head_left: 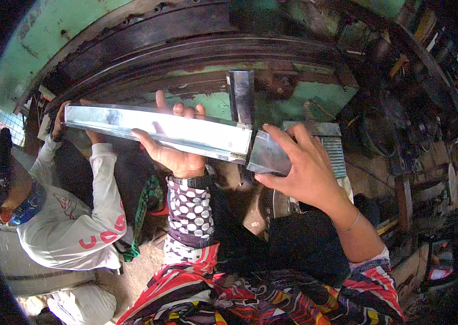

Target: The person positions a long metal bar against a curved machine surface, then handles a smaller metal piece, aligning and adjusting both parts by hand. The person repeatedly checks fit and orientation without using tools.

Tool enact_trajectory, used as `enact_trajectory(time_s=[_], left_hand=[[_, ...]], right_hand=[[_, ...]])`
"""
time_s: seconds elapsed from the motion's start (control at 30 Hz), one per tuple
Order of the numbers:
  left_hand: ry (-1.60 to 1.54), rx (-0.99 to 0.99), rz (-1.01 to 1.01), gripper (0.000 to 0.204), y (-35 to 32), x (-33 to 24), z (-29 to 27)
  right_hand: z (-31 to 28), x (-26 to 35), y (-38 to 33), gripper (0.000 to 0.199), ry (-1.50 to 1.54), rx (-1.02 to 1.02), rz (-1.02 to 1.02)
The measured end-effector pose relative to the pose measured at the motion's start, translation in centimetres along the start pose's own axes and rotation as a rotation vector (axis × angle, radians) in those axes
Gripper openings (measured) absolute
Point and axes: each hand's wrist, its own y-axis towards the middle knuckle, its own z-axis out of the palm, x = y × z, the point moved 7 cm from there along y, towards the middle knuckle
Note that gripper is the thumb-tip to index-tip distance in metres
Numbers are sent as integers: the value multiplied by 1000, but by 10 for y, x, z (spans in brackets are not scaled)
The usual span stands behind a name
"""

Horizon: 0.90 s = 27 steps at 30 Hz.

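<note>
A long, shiny sheet-metal channel (115, 119) stretches across the middle of the view. My left hand (177, 161) cups it from below near its right half, thumb on the near edge and fingertips showing past the far edge. With my right hand (315, 172) I grip a short bent sheet-metal piece (270, 154) right at the channel's right end. Whether the two are joined or only touching, I cannot tell. Just beyond that end stands another dark, shiny metal piece (242, 97). A co-worker's hands (61, 122) are at the channel's left end.
A co-worker in a white long-sleeved top (77, 227) is close on my left. Ahead runs a large green machine with a long dark steel beam (185, 49). To the right are a ribbed grey metal box (333, 154) and dark clutter. A white sack (82, 304) lies at lower left.
</note>
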Motion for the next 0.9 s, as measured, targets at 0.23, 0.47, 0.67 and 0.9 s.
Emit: enact_trajectory(time_s=[0.23,0.47,0.67,0.9], left_hand=[[-86,43,-30,97,-1,2,5],[-25,26,-11,93,0,0,-6],[-42,-60,45,84,1,2,-3],[-2,-80,40,84,6,1,-13]], right_hand=[[-5,6,10,89,-35,-49,-85],[13,-23,3,76,340,70,-7],[49,-42,3,66,1813,349,414],[74,-60,3,70,1762,332,551]])
